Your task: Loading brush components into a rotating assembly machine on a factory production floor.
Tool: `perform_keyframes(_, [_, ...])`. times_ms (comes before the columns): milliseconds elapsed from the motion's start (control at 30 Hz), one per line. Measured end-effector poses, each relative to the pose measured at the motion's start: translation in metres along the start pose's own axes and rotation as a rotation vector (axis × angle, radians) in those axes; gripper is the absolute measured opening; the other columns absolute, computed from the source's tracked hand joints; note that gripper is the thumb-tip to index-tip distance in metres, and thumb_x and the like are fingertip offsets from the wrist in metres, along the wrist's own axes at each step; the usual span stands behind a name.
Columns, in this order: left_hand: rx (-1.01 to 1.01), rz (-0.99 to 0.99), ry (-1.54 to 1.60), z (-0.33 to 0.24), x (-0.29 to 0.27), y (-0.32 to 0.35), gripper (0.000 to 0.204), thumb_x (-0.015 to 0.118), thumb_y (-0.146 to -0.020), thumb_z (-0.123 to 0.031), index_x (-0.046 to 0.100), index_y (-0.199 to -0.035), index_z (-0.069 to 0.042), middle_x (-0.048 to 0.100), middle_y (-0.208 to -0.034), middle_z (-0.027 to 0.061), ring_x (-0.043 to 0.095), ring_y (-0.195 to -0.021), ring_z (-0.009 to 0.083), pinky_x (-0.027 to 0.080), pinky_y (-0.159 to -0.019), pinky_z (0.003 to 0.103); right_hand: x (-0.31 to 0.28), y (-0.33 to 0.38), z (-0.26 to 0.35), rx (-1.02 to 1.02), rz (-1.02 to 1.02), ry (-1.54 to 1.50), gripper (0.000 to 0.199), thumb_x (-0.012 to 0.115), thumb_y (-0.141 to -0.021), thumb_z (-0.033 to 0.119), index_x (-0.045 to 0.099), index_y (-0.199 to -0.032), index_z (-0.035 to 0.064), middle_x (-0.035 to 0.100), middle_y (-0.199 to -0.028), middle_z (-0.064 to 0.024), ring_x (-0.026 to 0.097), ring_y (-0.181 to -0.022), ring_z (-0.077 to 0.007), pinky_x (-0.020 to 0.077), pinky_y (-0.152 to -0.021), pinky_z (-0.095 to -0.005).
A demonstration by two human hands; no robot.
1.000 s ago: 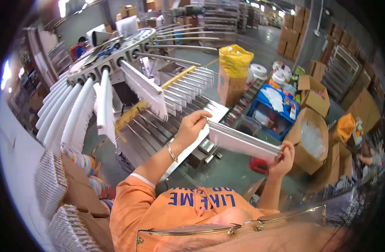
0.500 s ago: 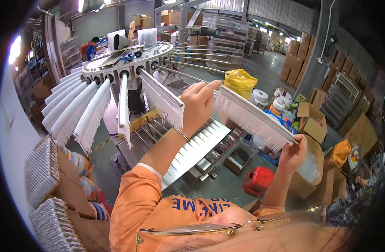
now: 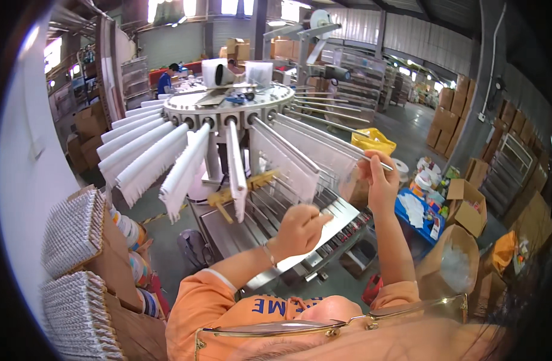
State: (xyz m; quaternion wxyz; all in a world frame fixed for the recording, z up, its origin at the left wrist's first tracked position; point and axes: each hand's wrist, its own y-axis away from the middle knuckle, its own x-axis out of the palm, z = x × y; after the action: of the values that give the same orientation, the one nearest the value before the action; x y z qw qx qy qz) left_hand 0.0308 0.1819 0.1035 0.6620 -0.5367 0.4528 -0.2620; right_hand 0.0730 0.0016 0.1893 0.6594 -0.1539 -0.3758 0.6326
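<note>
At nine o'clock, white strips [image 3: 152, 161] fan off a metal wheel [image 3: 228, 108] at eleven, apparently spaced to hang freely. At five, my left hand [image 3: 298, 232] is half-curled, palm hidden; whether it grips anything I can't tell. At two, a fringed sheet [image 3: 331, 150] hangs from a rod [image 3: 387, 166]; my right hand [image 3: 381, 188], at three, pinches its outer end, seemingly to steady it.

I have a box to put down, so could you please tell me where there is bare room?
Bare floor shows between the racks and the stacked cartons, and another patch between the tubs and the dark grey object. It is crowded at right around the blue crate and the open carton, and around the round machine, where white sheets fan out.
</note>
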Motion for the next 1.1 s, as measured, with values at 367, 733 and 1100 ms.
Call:
perform_keyframes(367, [-0.146, 0.015, 0.107, -0.021, -0.073, 0.065, 0.019, 0.061, -0.065, 0.003, 0.063, -0.081, -0.007, 0.05, -0.07, 0.0068, 0.05, -0.058, 0.0227, 0.041, -0.05, 0.033, 0.013, -0.008, -0.038, -0.232, -0.105, 0.039, 0.039, 0.04, -0.094, 0.032, 0.052, -0.069, 0.0046, 0.04, -0.057, 0.0031, 0.032, -0.05, -0.0042, 0.0228, -0.046, -0.019])
perform_keyframes(733, [-0.239, 0.049, 0.197, -0.013, -0.086, 0.079, 0.014, 0.058, -0.066, 0.002, 0.062, -0.077, -0.005, 0.052, -0.067, 0.0086, 0.051, -0.058, 0.0255, 0.04, -0.051, 0.035, 0.02, -0.012, -0.036, -0.222, -0.19, 0.121, 0.042, 0.045, -0.092, 0.033, 0.05, -0.058, 0.0078, 0.039, -0.052, 0.0029, 0.031, -0.047, -0.004, 0.022, -0.044, -0.0196])
perform_keyframes(1100, [-0.268, 0.044, 0.221, -0.007, -0.074, 0.083, 0.015, 0.058, -0.066, 0.004, 0.062, -0.077, -0.005, 0.052, -0.069, 0.0088, 0.051, -0.06, 0.0252, 0.041, -0.052, 0.033, 0.014, -0.004, -0.032, -0.176, -0.212, 0.126, 0.043, 0.043, -0.093, 0.035, 0.048, -0.06, 0.0076, 0.038, -0.051, 0.0031, 0.032, -0.042, -0.0042, 0.0226, -0.038, -0.0188])
